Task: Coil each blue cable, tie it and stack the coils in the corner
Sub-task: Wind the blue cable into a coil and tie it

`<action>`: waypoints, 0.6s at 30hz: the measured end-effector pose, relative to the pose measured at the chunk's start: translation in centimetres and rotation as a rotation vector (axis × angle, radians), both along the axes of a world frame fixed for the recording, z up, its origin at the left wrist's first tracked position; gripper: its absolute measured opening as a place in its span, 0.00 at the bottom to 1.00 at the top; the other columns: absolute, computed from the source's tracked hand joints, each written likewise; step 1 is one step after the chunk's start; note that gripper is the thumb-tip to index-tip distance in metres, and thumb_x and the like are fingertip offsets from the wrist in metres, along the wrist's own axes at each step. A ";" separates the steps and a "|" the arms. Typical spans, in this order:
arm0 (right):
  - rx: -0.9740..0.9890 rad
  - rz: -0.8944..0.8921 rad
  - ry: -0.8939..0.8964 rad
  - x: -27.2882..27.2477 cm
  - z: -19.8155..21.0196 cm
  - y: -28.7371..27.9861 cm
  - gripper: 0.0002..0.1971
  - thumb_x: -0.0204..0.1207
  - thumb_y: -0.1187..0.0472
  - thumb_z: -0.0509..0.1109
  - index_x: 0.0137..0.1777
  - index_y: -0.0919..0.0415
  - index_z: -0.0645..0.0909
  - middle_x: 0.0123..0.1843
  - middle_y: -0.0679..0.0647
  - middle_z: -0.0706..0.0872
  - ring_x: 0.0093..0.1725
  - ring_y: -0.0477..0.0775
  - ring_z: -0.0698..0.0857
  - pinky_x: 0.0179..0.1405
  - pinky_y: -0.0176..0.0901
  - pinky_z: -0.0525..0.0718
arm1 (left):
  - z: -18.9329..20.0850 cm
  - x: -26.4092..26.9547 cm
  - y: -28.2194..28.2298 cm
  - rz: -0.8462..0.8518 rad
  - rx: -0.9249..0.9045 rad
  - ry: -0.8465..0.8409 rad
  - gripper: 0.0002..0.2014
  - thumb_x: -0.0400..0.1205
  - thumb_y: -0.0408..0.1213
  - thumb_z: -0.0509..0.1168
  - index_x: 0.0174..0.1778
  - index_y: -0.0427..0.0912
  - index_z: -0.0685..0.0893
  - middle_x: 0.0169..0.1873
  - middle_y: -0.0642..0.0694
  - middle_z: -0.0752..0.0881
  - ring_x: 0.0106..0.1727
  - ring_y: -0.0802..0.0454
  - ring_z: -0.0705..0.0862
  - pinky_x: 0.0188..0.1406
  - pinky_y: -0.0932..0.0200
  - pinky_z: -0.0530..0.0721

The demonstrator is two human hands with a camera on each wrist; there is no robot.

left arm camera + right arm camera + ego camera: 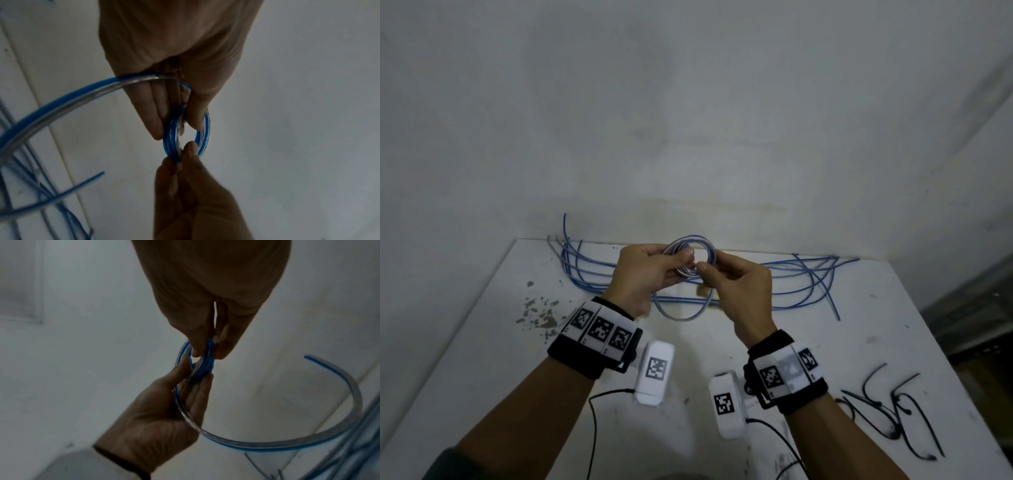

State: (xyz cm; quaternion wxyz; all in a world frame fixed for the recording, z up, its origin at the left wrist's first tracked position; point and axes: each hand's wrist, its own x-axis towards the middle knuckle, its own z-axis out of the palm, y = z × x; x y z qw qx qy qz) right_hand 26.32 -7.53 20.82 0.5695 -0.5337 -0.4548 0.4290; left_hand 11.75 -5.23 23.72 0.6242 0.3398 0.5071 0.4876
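Observation:
A small coil of blue-and-clear cable (690, 253) is held up above the white table (482, 342) near its far edge. My left hand (650, 274) pinches the coil's left side between thumb and fingers (156, 113). My right hand (736, 291) pinches the opposite side, seen close in the right wrist view (205, 350). The coil (185, 134) shows several turns. Its loose tail (681, 313) hangs down in a loop under my hands (287, 439). Several uncoiled blue cables (808, 274) lie along the wall behind.
Several black cable ties (893, 414) lie at the table's right front. Chipped paint marks (537, 315) sit at the left. The table ends against the wall (688, 137), with a dark drop-off on the right (979, 325).

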 end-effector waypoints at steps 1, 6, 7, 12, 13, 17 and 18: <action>-0.023 0.009 0.071 0.1 -0.1 0.0 0.13 0.72 0.68 0.80 0.57 0.65 0.90 0.45 0.57 0.94 0.47 0.60 0.92 0.53 0.60 0.90 | 0.1 -0.1 0.1 -0.014 -0.027 -0.016 0.10 0.76 0.29 0.76 0.50 0.28 0.89 0.43 0.33 0.92 0.43 0.43 0.92 0.41 0.58 0.90; -0.068 0.064 0.296 0.0 0.2 -0.3 0.12 0.75 0.68 0.76 0.58 0.67 0.88 0.50 0.60 0.93 0.50 0.57 0.90 0.52 0.49 0.89 | 0.4 -0.5 0.3 -0.057 -0.110 -0.104 0.08 0.77 0.35 0.75 0.45 0.34 0.89 0.42 0.39 0.92 0.43 0.46 0.92 0.39 0.59 0.90; -0.084 0.070 0.348 -0.1 0.2 -0.3 0.11 0.76 0.68 0.75 0.58 0.68 0.88 0.50 0.60 0.92 0.48 0.56 0.90 0.49 0.45 0.88 | 0.4 -0.6 0.3 -0.067 -0.121 -0.116 0.08 0.76 0.36 0.75 0.45 0.34 0.88 0.42 0.40 0.92 0.43 0.47 0.92 0.40 0.60 0.90; -0.139 0.020 0.423 -0.3 0.1 -0.2 0.12 0.82 0.59 0.71 0.55 0.70 0.88 0.49 0.70 0.90 0.46 0.63 0.86 0.48 0.56 0.86 | 0.2 -0.7 -0.2 -0.109 -0.089 -0.096 0.14 0.68 0.39 0.76 0.45 0.33 0.89 0.40 0.39 0.92 0.39 0.48 0.92 0.38 0.61 0.89; -0.124 0.008 0.405 -0.4 0.2 -0.2 0.12 0.82 0.60 0.70 0.53 0.69 0.88 0.48 0.70 0.89 0.44 0.63 0.86 0.49 0.60 0.85 | 0.2 -0.6 -0.4 -0.112 -0.067 -0.097 0.15 0.68 0.39 0.76 0.45 0.32 0.89 0.41 0.38 0.92 0.39 0.48 0.92 0.37 0.61 0.89; 0.001 -0.115 0.398 -1.0 0.6 -0.1 0.10 0.84 0.64 0.68 0.53 0.71 0.87 0.43 0.65 0.89 0.41 0.59 0.87 0.45 0.52 0.89 | 0.5 0.0 -0.9 -0.105 0.022 -0.150 0.10 0.74 0.33 0.73 0.46 0.30 0.89 0.40 0.37 0.92 0.39 0.46 0.92 0.38 0.62 0.90; 0.030 -0.135 0.405 -1.1 0.6 -0.2 0.10 0.82 0.65 0.69 0.54 0.72 0.86 0.44 0.64 0.90 0.41 0.57 0.88 0.43 0.47 0.88 | 0.6 0.1 -0.9 -0.076 0.038 -0.158 0.08 0.75 0.32 0.73 0.45 0.30 0.89 0.39 0.37 0.92 0.38 0.47 0.92 0.39 0.61 0.90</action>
